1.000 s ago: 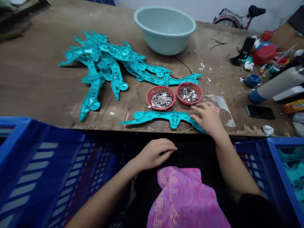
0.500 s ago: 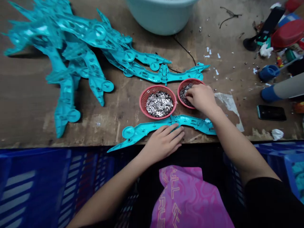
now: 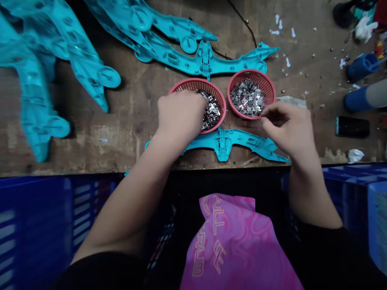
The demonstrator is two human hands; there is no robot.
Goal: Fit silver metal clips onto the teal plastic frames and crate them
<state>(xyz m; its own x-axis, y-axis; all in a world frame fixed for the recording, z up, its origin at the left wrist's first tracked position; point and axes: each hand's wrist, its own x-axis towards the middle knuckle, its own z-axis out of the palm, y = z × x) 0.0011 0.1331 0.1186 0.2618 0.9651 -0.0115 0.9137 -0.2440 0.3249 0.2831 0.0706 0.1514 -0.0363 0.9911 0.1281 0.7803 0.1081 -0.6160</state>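
My left hand (image 3: 181, 114) reaches into the left red plastic basket (image 3: 222, 105), over a heap of small shiny metal clips (image 3: 211, 112). Its fingers point down, hidden behind the back of the hand. Beside the right red basket (image 3: 273, 90), which holds more small metal pieces (image 3: 248, 96), my right hand (image 3: 288, 125) has thumb and forefinger pinched close to the rim. Whatever sits in that pinch is too small to make out. Below the baskets lies a long turquoise plastic part (image 3: 223, 145), partly covered by my left forearm.
Another turquoise part (image 3: 187, 62) lies behind the baskets, with several more piled at left (image 3: 78, 52). A phone (image 3: 352, 127), a blue-ended roll (image 3: 359, 98), a blue cup (image 3: 363, 66) and crumpled paper (image 3: 356, 155) are at right. Blue crates (image 3: 33, 217) stand below the table edge.
My left hand has left the turquoise part and gone into the left basket. My right hand has come out of the right basket to its near right rim. The view has tilted downward.
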